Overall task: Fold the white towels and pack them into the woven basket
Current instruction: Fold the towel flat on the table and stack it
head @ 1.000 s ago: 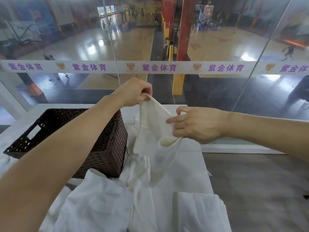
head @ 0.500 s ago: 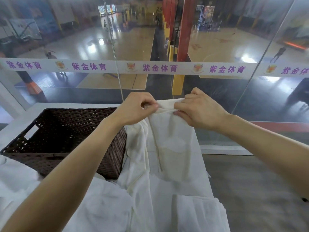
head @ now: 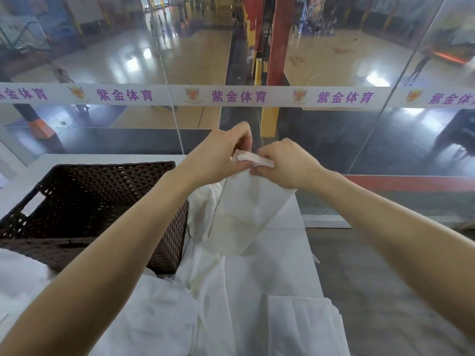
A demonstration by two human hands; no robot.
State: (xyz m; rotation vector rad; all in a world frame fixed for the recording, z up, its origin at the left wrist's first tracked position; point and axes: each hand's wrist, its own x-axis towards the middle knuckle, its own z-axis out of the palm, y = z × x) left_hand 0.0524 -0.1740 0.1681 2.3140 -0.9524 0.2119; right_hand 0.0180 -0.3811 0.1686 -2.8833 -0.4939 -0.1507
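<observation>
A white towel (head: 241,214) hangs above the table, held up by its top edge. My left hand (head: 221,155) and my right hand (head: 285,163) both pinch that edge, close together, fingers nearly touching. The towel's lower part droops onto other white towels (head: 231,291) spread on the table. A dark brown woven basket (head: 164,227) stands to the left of the hands, under my left forearm. Its inside looks dark and I see no towel in it.
A folded white towel (head: 303,327) lies at the near right of the white table (head: 303,253). More crumpled white cloth (head: 159,317) sits near the front left. A glass wall with a lettered white band (head: 231,96) stands just behind the table.
My two hands have come closer together along the towel's top edge, gathering it. The towel hangs narrower than before.
</observation>
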